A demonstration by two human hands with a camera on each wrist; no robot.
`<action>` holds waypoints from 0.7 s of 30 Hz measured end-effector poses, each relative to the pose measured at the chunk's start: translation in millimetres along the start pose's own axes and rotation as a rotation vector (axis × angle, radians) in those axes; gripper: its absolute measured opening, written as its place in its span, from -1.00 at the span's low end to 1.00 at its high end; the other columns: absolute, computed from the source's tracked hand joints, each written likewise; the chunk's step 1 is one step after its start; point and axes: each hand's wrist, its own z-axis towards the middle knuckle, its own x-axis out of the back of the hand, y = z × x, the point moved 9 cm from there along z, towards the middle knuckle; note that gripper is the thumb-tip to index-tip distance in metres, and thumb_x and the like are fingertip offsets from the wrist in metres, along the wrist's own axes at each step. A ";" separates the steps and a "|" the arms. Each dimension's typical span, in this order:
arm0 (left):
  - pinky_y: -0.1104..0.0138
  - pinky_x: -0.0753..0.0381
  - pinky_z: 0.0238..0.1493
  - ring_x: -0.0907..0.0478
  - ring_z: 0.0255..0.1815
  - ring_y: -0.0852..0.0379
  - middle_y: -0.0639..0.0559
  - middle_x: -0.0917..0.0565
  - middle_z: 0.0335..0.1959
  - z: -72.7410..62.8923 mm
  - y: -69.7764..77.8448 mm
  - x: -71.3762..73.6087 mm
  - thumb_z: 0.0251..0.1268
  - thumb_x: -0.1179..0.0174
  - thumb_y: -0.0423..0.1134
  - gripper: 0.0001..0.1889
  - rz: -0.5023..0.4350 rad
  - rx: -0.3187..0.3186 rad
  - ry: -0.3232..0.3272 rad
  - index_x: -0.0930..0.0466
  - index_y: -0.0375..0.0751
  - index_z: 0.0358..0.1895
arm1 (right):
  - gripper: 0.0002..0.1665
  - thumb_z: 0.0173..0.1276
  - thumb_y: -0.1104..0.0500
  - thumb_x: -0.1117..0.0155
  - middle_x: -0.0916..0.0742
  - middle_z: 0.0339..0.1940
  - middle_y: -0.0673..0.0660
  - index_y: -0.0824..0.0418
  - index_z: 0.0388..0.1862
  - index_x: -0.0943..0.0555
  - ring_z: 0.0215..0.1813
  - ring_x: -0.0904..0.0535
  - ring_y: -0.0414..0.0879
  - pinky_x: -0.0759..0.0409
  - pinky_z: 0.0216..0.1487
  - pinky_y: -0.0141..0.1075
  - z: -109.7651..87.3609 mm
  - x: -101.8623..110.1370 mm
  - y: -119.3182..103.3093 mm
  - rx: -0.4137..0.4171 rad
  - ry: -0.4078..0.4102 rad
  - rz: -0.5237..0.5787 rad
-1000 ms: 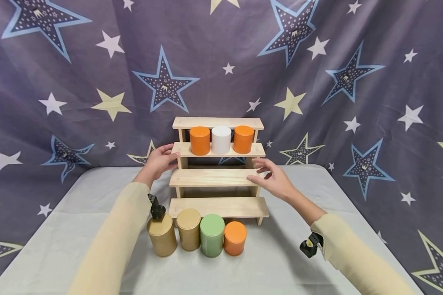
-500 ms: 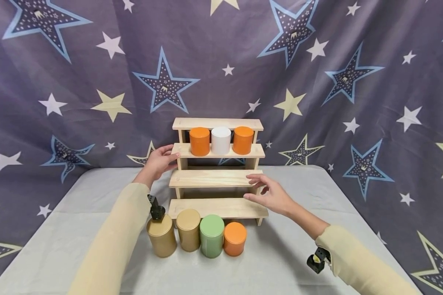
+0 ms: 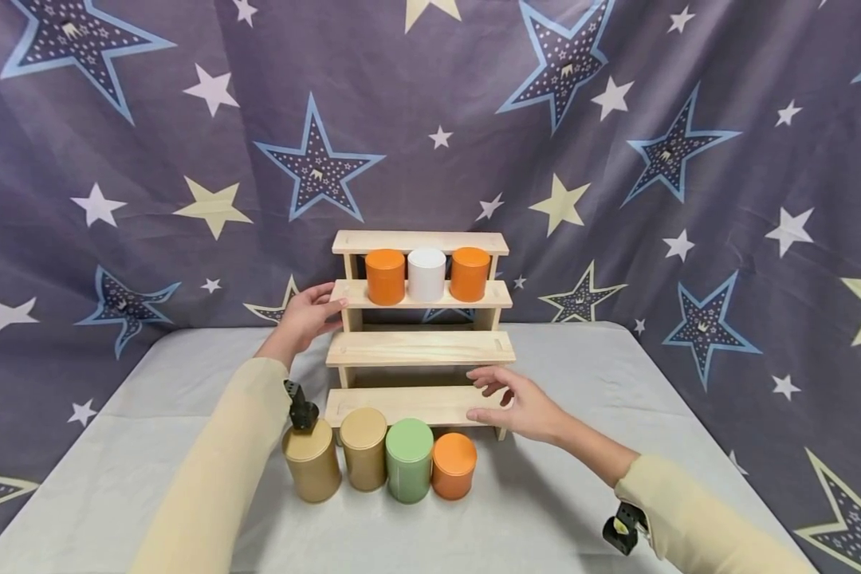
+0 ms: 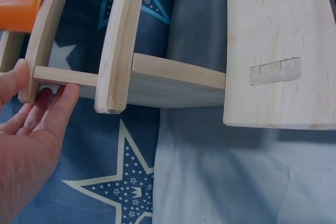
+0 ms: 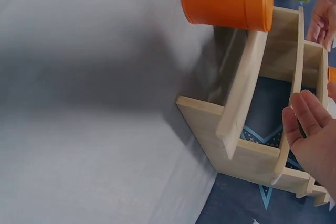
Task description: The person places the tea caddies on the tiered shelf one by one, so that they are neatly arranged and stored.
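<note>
A wooden tiered stand (image 3: pixel 416 348) stands on the table. My left hand (image 3: pixel 307 313) grips the left end of its second board from the top, thumb on the board's edge and fingers under it in the left wrist view. On that board sit an orange canister (image 3: pixel 385 277), a white canister (image 3: pixel 426 275) and a second orange canister (image 3: pixel 469 275). My right hand (image 3: pixel 520 405) holds nothing, its fingers loosely bent over the right part of the lowest board. In front stand two gold canisters (image 3: pixel 363 449), a green canister (image 3: pixel 410 461) and a shorter orange canister (image 3: pixel 454 466).
A pale cloth (image 3: pixel 545 510) covers the table. Behind the stand hangs a dark curtain (image 3: pixel 430 96) printed with stars. Black wrist cameras (image 3: pixel 624 528) sit at both cuffs, the left one overlapping a gold canister in the head view.
My right hand has moved down and slightly left, from beside the middle boards to the lowest board. The left hand keeps its grip, and the canisters stay where they were.
</note>
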 end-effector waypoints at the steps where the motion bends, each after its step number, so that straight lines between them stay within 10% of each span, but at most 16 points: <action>1: 0.07 -0.45 0.30 -0.31 0.35 -0.13 -0.19 -0.23 0.42 0.2 -0.3 0.1 0.38 -0.06 -0.29 -0.33 0.003 0.001 -0.001 0.01 -0.14 0.48 | -0.37 0.14 0.01 -0.42 -0.65 -0.01 0.15 0.13 0.18 -0.49 -0.01 -0.54 0.03 -0.54 -0.12 -0.17 -1.0 -2.1 0.4 0.001 -0.008 0.001; 21: 0.11 -0.50 0.26 -0.32 0.34 -0.11 -0.17 -0.24 0.41 2.5 -2.6 0.0 0.37 -0.07 -0.27 -0.34 0.014 0.003 0.006 -0.01 -0.12 0.48 | -0.31 0.08 0.01 -0.46 -0.64 0.02 0.23 0.19 0.17 -0.48 -0.03 -0.53 0.12 -0.53 -0.19 -0.25 -24.6 -43.4 13.5 0.009 -0.139 0.071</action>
